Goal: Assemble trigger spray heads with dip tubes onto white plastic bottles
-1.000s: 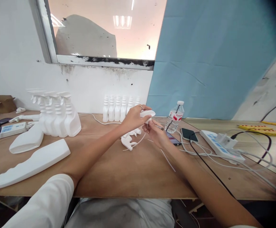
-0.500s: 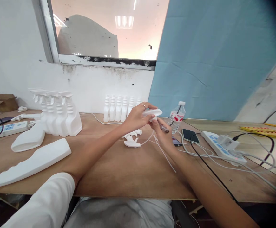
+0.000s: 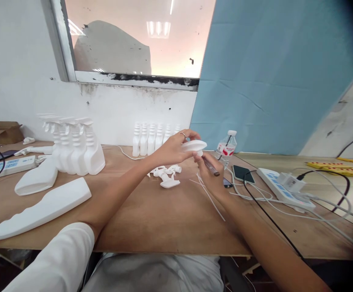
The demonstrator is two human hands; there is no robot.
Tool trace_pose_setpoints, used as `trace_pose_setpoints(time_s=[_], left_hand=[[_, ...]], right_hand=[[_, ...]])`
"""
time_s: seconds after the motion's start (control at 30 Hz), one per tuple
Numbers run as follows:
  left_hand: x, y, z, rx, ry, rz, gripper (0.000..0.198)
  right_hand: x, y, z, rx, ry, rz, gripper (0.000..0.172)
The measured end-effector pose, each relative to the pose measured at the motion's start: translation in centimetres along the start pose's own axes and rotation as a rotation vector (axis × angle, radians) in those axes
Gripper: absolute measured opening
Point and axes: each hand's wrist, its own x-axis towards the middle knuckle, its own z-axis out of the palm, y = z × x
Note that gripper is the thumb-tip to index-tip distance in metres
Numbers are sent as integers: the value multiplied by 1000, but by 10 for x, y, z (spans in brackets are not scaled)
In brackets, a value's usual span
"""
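Observation:
My left hand (image 3: 176,147) is closed around a smooth white sprayer head (image 3: 195,145), raised above the table in front of me. My right hand (image 3: 208,172) is just below and to the right of it, with fingertips at a small white part on its underside. Lying along the right palm is a dark pen-shaped tool (image 3: 211,167), its brownish end pointing down toward me. On the table beneath the left wrist lie several loose white trigger sprayer parts (image 3: 169,183). Thin white tubes (image 3: 210,198) lie below my right hand.
White spray bottles (image 3: 87,158) with triggers stand at left. A large white bottle (image 3: 48,205) lies in front of them. Several small white bottles (image 3: 151,140) line the wall. A water bottle (image 3: 227,148), a phone (image 3: 243,173) and a power strip (image 3: 286,190) with cables are at right.
The white sprayer head has turned in my left hand and shows more of its side. My right hand's tool end has dipped slightly. The loose sprayer parts on the table look shifted.

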Motion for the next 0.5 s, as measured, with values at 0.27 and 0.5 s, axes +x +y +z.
trace_pose_setpoints(time_s=[0.27,0.5], left_hand=[[1,0,7,113,-21,81,28],[2,-4,10,102,11,141,27]], right_hand=[[4,11,-3,-63,60,-138,24],[4,12,-5,-155,95,-193,20]])
